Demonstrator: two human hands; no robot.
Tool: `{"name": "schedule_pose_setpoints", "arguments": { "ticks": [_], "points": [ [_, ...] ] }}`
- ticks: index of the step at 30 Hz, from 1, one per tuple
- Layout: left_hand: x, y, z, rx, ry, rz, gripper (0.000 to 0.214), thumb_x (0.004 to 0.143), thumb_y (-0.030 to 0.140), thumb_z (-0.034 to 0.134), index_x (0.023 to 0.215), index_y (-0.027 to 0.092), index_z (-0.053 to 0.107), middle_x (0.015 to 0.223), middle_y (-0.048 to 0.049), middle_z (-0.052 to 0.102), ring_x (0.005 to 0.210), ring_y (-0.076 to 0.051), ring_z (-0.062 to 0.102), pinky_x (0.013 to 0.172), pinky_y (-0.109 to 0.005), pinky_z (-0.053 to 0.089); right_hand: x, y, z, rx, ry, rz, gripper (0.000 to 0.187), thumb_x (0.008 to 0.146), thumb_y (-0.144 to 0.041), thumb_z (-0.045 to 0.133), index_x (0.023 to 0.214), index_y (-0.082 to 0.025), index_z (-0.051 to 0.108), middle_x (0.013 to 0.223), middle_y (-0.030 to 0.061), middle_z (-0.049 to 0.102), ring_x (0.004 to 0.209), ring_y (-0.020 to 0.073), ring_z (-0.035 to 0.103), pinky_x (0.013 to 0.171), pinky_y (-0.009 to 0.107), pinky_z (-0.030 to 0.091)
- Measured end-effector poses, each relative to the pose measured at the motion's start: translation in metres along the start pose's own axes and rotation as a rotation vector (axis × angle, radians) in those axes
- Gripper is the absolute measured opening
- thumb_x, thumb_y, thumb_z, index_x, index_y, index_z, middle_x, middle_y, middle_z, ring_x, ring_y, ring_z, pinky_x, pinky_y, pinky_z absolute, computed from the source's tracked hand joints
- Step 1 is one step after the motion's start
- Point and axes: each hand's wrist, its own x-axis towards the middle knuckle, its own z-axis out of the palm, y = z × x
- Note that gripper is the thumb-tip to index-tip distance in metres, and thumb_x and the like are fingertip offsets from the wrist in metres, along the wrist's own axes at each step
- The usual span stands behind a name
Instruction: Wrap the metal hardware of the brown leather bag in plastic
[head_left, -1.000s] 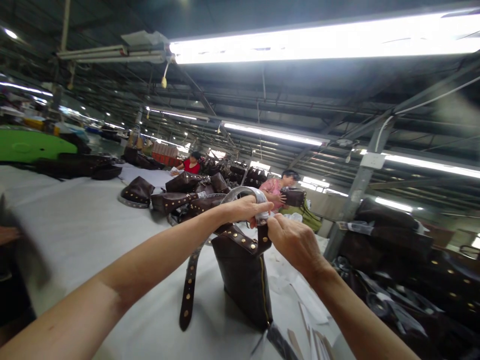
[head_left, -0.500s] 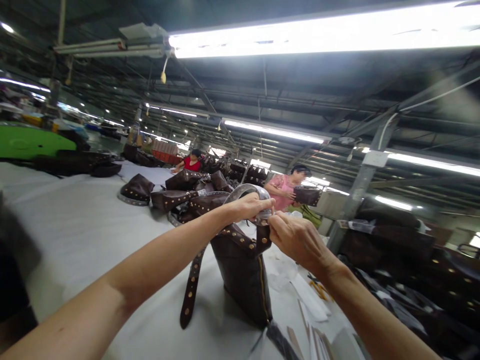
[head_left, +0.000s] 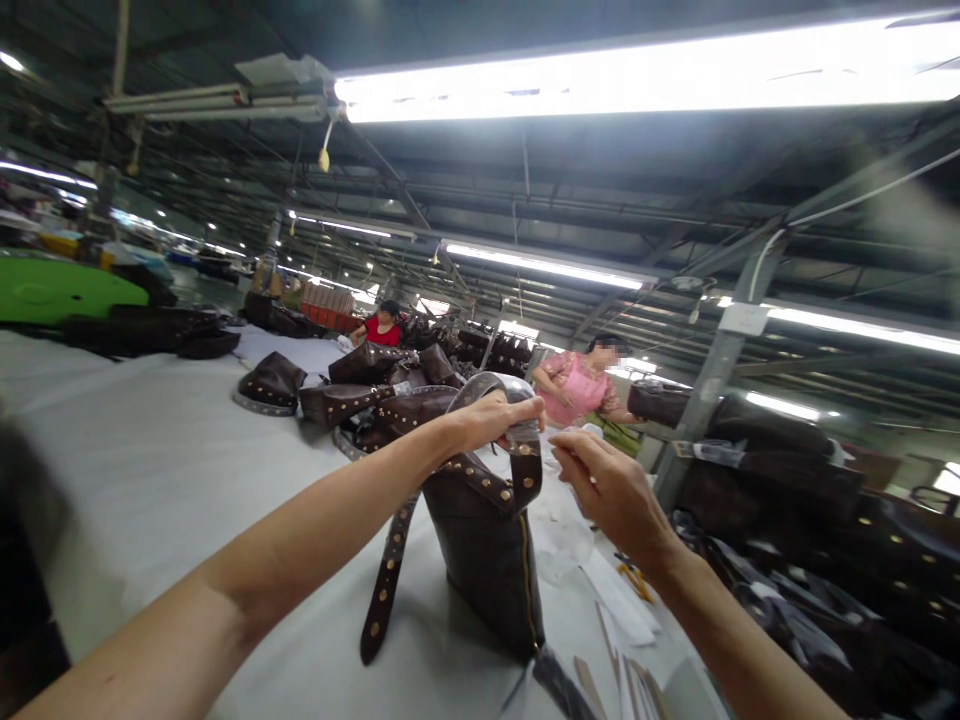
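Note:
A dark brown studded bag (head_left: 484, 555) stands upright on the white table (head_left: 172, 470). My left hand (head_left: 491, 418) is closed round the top of its studded strap (head_left: 525, 455), where a grey wrapping covers the loop. One strap end (head_left: 382, 590) hangs down to the table on the left. My right hand (head_left: 611, 490) hovers just right of the strap, fingers pinched together, a little apart from the bag; what it pinches, if anything, is too small to name.
Several more brown studded bags (head_left: 360, 390) lie further back on the table. Paper pieces (head_left: 615, 600) lie to the right of the bag. A person in pink (head_left: 581, 385) holds a bag (head_left: 660, 400) beyond. Dark bags (head_left: 810, 520) pile up at right.
My right hand has let go of the strap top and drawn back to the right. The person in pink has moved a bag to the right.

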Motion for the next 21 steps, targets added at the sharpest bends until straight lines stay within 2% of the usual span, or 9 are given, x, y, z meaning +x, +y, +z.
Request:
{"name": "schedule_pose_setpoints", "arguments": {
  "ticks": [2,4,8,10,14,18,21],
  "points": [
    [-0.003,-0.002,-0.001,0.002,-0.001,0.05,0.052,0.077,0.067,0.057,0.07,0.015,0.058,0.054,0.0033,0.046,0.046,-0.008,0.038,0.042,-0.02,0.029,-0.005,-0.001,0.005,0.187,0.009,0.122,0.019,0.093,-0.03,0.05,0.096,-0.022,0.067,0.083,0.0033,0.069,0.059,0.0151,0.064,0.056,0.026,0.051],
    [-0.007,-0.002,-0.002,0.014,-0.005,0.112,0.054,0.078,0.068,0.055,0.069,0.015,0.057,0.055,0.0033,0.044,0.047,-0.008,0.037,0.043,-0.021,0.029,-0.008,-0.005,0.011,0.262,0.024,0.181,0.018,0.09,-0.029,0.053,0.095,-0.023,0.07,0.082,0.0024,0.072,0.059,0.0164,0.066,0.055,0.026,0.052],
    [-0.019,0.001,-0.003,0.104,0.035,0.308,0.046,0.087,0.057,0.05,0.069,0.016,0.055,0.064,0.0007,0.048,0.059,-0.011,0.044,0.056,-0.024,0.038,-0.01,-0.017,0.023,0.242,0.101,0.161,0.021,0.089,-0.025,0.053,0.095,-0.023,0.073,0.083,0.0026,0.074,0.068,0.0185,0.069,0.065,0.028,0.056],
    [-0.028,0.0,0.0,0.186,0.121,0.414,0.038,0.091,0.049,0.048,0.073,0.017,0.055,0.071,-0.0001,0.051,0.068,-0.013,0.047,0.067,-0.026,0.041,-0.009,-0.024,0.03,0.247,0.14,0.136,0.022,0.09,-0.023,0.052,0.096,-0.023,0.073,0.084,0.003,0.074,0.071,0.018,0.07,0.066,0.027,0.056],
    [-0.046,-0.017,0.012,0.242,0.398,0.56,0.032,0.096,0.043,0.041,0.078,0.019,0.051,0.079,-0.0003,0.05,0.075,-0.015,0.048,0.077,-0.029,0.042,-0.012,-0.041,0.048,0.295,0.239,0.083,0.022,0.09,-0.017,0.051,0.095,-0.021,0.072,0.087,0.003,0.075,0.074,0.0167,0.071,0.067,0.024,0.057],
    [-0.054,-0.039,0.02,0.151,0.575,0.581,0.037,0.099,0.045,0.034,0.077,0.02,0.048,0.079,-0.0013,0.049,0.076,-0.015,0.048,0.076,-0.029,0.043,-0.021,-0.058,0.067,0.325,0.32,0.092,0.022,0.091,-0.012,0.051,0.099,-0.02,0.07,0.09,0.0024,0.074,0.08,0.0149,0.071,0.073,0.021,0.057],
    [-0.059,-0.045,0.021,0.123,0.614,0.568,0.038,0.1,0.047,0.032,0.077,0.021,0.048,0.08,-0.0017,0.05,0.074,-0.015,0.048,0.077,-0.03,0.043,-0.025,-0.063,0.073,0.317,0.342,0.078,0.022,0.091,-0.01,0.052,0.102,-0.019,0.069,0.092,0.0027,0.074,0.083,0.0137,0.07,0.076,0.019,0.055]
  ]
}}
